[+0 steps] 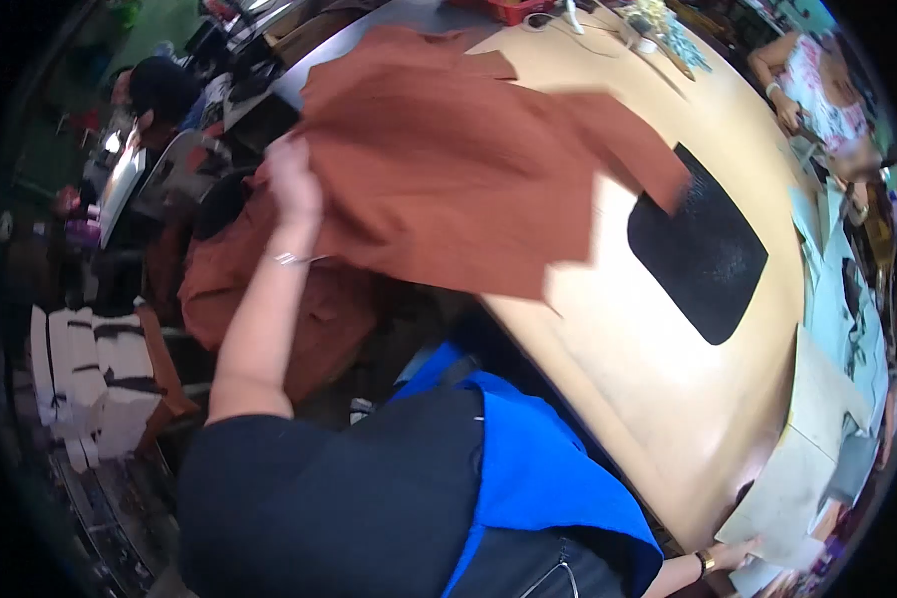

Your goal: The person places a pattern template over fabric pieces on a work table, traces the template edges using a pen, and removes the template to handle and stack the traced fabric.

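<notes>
A rust-brown cut fabric piece [448, 169] spreads over the far left part of the table, its edges blurred by motion. My left hand [294, 179], also smeared, is at its left edge and appears closed on the fabric. At the lower right, my right hand [733, 555] is closed on the lower end of a pale grey-green sheet [797, 458], its fingertips partly hidden. Between the two, a black flat panel [703, 254] with a curved edge lies on the table, one corner of the brown fabric just over it.
More brown fabric [309, 319] hangs left of the table [628, 399]. White bundles with dark bands [100, 369] are stacked at the left. Pale blue-green pieces [832, 289] lie along the right edge. Other people [817, 95] are nearby. A red basket [513, 10] stands at the back.
</notes>
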Action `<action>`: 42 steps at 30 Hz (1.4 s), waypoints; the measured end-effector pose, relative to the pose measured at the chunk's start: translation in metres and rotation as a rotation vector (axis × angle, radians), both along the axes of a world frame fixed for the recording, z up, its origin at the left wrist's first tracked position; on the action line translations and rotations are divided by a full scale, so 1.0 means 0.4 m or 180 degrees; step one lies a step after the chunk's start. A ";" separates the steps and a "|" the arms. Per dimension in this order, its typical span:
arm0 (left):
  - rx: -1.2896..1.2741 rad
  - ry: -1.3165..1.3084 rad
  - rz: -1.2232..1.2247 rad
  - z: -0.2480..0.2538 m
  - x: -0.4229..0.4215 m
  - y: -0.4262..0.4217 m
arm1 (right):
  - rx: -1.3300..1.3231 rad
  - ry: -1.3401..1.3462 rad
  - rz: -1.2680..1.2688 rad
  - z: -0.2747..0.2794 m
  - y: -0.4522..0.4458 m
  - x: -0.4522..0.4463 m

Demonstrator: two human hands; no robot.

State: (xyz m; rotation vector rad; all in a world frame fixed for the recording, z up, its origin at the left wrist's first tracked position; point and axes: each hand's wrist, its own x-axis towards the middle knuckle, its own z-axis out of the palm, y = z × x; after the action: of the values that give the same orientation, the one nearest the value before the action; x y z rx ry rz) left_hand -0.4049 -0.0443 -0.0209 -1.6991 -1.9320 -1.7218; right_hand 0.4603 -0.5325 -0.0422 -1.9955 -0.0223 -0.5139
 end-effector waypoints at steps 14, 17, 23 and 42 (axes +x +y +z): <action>-0.1141 0.1708 0.0609 -0.028 -0.229 -0.283 | -0.1802 -0.1546 -0.0370 0.011 0.039 -0.103; -0.1596 0.3304 -0.0981 0.028 0.076 -0.167 | -0.1731 -0.1623 0.0537 0.077 0.179 -0.205; -0.0988 0.2335 -0.2541 0.010 0.118 -0.006 | -0.1442 -0.1506 0.1871 0.109 0.293 -0.346; -0.0322 0.1310 -0.4177 0.037 0.949 -0.169 | -0.1179 -0.1223 0.4284 0.103 0.686 -0.703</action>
State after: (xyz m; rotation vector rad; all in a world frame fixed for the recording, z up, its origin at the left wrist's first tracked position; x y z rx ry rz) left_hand -0.0253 -0.1120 -0.0063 -3.3522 -0.6311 -1.1436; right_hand 0.1793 -0.2581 -0.0009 -1.7048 -1.6506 0.0311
